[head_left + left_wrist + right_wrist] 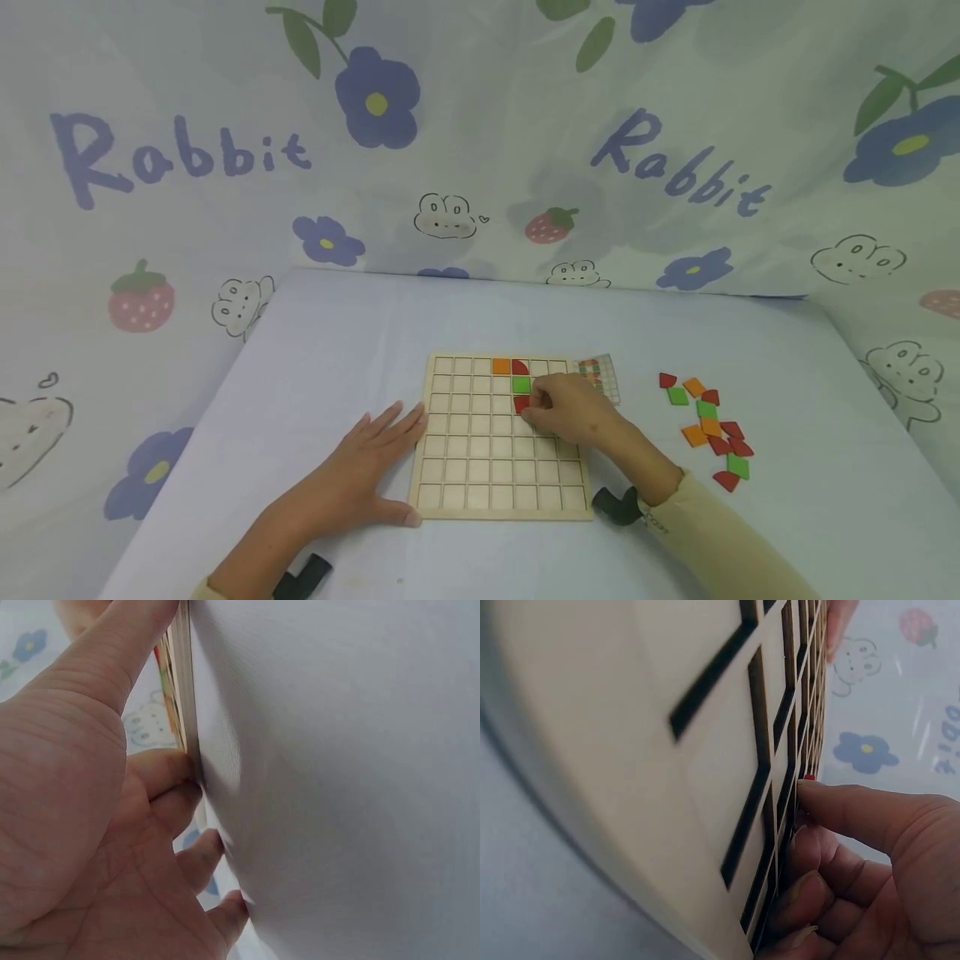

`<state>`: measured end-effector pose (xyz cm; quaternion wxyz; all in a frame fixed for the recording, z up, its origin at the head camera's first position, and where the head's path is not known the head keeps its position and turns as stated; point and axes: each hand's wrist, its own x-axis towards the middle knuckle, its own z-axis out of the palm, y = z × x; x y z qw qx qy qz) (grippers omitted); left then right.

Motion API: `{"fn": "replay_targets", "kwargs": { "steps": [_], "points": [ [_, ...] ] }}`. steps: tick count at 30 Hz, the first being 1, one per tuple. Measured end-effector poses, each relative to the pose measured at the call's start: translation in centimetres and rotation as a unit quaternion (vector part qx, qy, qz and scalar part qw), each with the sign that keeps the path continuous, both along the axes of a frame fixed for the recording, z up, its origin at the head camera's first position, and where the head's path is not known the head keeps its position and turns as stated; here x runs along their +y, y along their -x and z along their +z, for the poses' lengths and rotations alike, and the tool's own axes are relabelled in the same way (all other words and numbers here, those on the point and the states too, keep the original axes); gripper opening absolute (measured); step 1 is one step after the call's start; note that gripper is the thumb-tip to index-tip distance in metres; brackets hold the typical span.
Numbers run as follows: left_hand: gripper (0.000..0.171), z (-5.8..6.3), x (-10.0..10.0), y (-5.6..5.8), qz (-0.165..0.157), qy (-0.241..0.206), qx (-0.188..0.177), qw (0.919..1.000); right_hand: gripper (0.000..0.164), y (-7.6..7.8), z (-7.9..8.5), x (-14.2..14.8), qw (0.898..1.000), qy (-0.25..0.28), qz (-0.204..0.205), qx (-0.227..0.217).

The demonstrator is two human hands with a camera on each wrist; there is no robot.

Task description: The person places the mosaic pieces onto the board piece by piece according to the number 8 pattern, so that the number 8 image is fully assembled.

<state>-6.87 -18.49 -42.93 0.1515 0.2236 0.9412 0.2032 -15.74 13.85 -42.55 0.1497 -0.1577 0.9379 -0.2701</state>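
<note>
A wooden grid board lies flat on the table. My left hand rests spread along its left side, fingertips at the frame and thumb by the near left corner; the left wrist view shows those fingers against the board's edge. Over the grid, my right hand has curled fingers and pinches a red tile, partly covered by the fingertips. Only a sliver of that red tile shows in the right wrist view. Above it sit a green square tile, a red quarter-circle tile and an orange square tile.
Right of the board lies a loose scatter of red, green and orange tiles. A printed pattern card lies at the board's far right corner, partly behind my right hand. A patterned cloth hangs behind the table.
</note>
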Motion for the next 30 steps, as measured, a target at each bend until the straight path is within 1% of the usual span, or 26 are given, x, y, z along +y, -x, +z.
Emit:
{"fn": "replay_targets", "kwargs": {
  "steps": [9,15,18,21,26,28,30],
  "points": [
    [0.120,-0.1,0.0,0.0,0.002,-0.005,-0.003,1.0000,0.026,0.4,-0.1,-0.3,1.000,-0.004,-0.011,-0.008],
    [0.120,-0.1,-0.1,0.0,0.002,-0.007,-0.002,1.0000,0.028,0.5,-0.1,-0.2,1.000,0.001,-0.002,-0.008],
    [0.119,-0.1,-0.1,0.0,0.000,-0.009,-0.003,1.0000,0.027,0.5,-0.1,0.0,1.000,0.014,0.007,-0.017],
    [0.119,0.0,-0.1,0.0,-0.002,-0.011,0.000,0.9999,0.023,0.6,0.0,0.5,0.999,0.031,0.018,-0.032],
    [0.119,0.0,-0.1,0.1,-0.009,-0.015,0.004,0.9998,0.008,0.4,0.4,2.0,0.996,0.063,0.042,-0.043],
    [0.119,-0.1,-0.1,0.1,-0.009,-0.015,0.004,0.9998,0.008,0.1,0.7,2.9,0.995,0.074,0.048,-0.037],
    [0.120,-0.1,-0.2,0.2,-0.009,-0.011,0.004,0.9999,0.013,-0.3,1.0,3.8,0.995,0.081,0.048,-0.027]
  ]
}}
